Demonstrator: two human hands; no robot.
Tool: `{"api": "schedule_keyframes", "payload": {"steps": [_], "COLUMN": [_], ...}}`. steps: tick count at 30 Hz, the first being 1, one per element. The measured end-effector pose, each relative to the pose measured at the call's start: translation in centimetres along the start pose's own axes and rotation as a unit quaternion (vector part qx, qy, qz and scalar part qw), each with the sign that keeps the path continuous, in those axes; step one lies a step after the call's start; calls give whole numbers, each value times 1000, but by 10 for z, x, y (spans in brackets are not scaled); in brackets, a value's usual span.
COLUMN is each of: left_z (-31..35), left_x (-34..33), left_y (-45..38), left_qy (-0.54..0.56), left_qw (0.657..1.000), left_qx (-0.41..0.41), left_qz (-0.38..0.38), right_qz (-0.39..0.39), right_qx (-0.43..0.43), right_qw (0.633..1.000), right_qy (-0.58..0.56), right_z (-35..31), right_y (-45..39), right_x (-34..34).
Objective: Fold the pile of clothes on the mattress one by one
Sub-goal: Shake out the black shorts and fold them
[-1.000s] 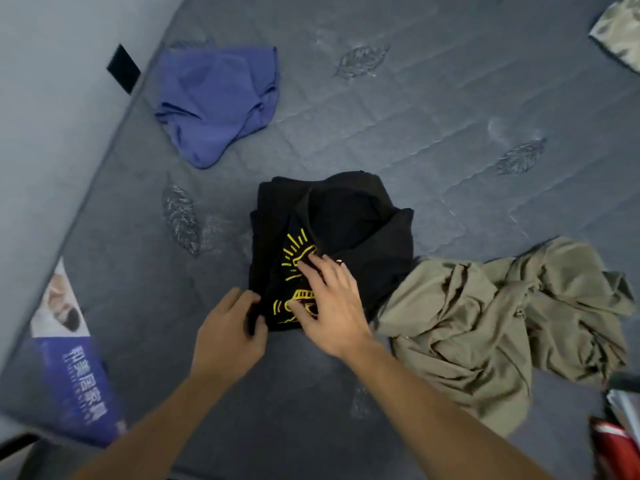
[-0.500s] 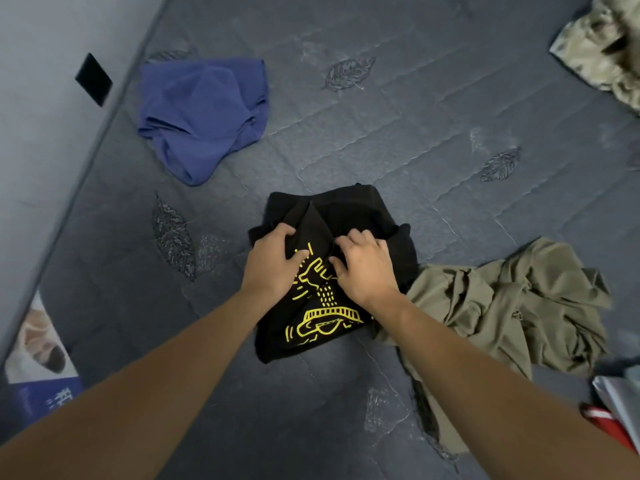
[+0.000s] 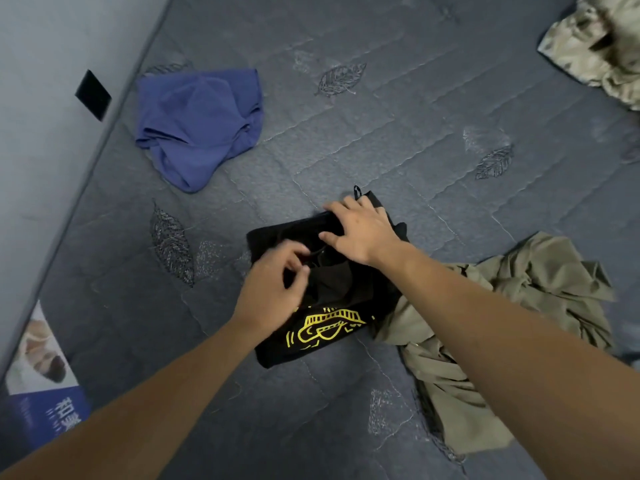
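Observation:
A black garment (image 3: 332,327) with a yellow print lies partly folded in the middle of the grey quilted mattress (image 3: 398,140). My left hand (image 3: 273,289) sits on its near-left part with fingers curled, pinching a fold of the black cloth. My right hand (image 3: 360,230) lies flat on the garment's far edge, fingers spread and pressing down. An olive-green garment (image 3: 491,327) lies crumpled to the right, touching the black one. A blue garment (image 3: 197,126) lies bunched at the far left.
A camouflage-patterned cloth (image 3: 602,46) lies at the far right corner. A pale wall (image 3: 52,98) with a black patch (image 3: 92,95) runs along the mattress's left edge. A printed blue and white label (image 3: 45,382) sits at the near left.
My right hand moved from the middle of the black garment to its far edge and flattened. My left hand shifted slightly nearer on the cloth. More of the garment now covers the yellow print.

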State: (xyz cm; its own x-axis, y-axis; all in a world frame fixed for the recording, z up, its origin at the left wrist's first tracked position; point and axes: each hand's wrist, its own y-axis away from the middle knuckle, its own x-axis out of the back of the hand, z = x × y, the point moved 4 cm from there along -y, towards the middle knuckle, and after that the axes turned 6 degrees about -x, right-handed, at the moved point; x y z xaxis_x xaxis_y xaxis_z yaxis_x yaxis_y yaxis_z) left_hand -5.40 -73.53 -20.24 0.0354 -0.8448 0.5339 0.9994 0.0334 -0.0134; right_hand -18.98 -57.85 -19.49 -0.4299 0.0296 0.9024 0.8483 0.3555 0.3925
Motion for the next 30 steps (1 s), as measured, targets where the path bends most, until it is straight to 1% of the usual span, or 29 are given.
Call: {"api": "schedule_keyframes", "payload": {"steps": [1, 2, 3, 4, 6, 7, 8, 10, 13, 17, 20, 21, 22, 24, 28, 30], "left_z": [-3, -5, -7, -8, -7, -5, -1, 15, 54, 133, 207, 235, 262, 319, 434, 488], "left_x": [9, 14, 16, 14, 9, 8, 9, 16, 33, 69, 100, 112, 123, 149, 208, 233], "left_y": [-6, -15, -23, -32, -46, -52, -58, -66, -76, -88, -88, -86, -84, -79, -67, -61], "left_qy": [-21, -54, -92, -122, -130, -129, -136, -134, -63, -17, -8, -10, -14, -24, -28, -45], "left_qw": [998, 995, 993, 991, 988, 986, 985, 988, 997, 995, 989, 986, 984, 978, 969, 962], "left_qx": [16, 28, 34, 42, 63, 65, 55, 19, -32, -96, -144, -159, -172, -198, -247, -267], "left_qz": [55, 82, 71, 32, -62, -87, -93, -67, -37, -29, -37, -43, -52, -58, -6, 14], "right_qz": [7, 8, -1, -14, -30, -27, -16, 15, 44, 48, 22, 10, 7, 26, 79, 104], "right_qx": [0, 3, 7, 14, 35, 45, 53, 62, 60, 71, 58, 57, 61, 73, 87, 92], "right_qw": [1000, 1000, 1000, 1000, 999, 999, 998, 997, 997, 991, 965, 956, 954, 955, 940, 946], "right_qy": [-3, -11, -19, -22, -10, 3, 16, 35, 4, -104, -254, -286, -294, -287, -319, -293], "right_z": [3, 7, 11, 14, 19, 21, 22, 23, 25, 24, 24, 24, 22, 18, 13, 16], "right_y": [2, 4, 6, 8, 12, 14, 16, 20, 32, 72, 116, 132, 149, 183, 253, 286], "right_x": [0, 0, 0, 0, 3, 6, 10, 23, 53, 121, 185, 207, 229, 276, 371, 412]}}
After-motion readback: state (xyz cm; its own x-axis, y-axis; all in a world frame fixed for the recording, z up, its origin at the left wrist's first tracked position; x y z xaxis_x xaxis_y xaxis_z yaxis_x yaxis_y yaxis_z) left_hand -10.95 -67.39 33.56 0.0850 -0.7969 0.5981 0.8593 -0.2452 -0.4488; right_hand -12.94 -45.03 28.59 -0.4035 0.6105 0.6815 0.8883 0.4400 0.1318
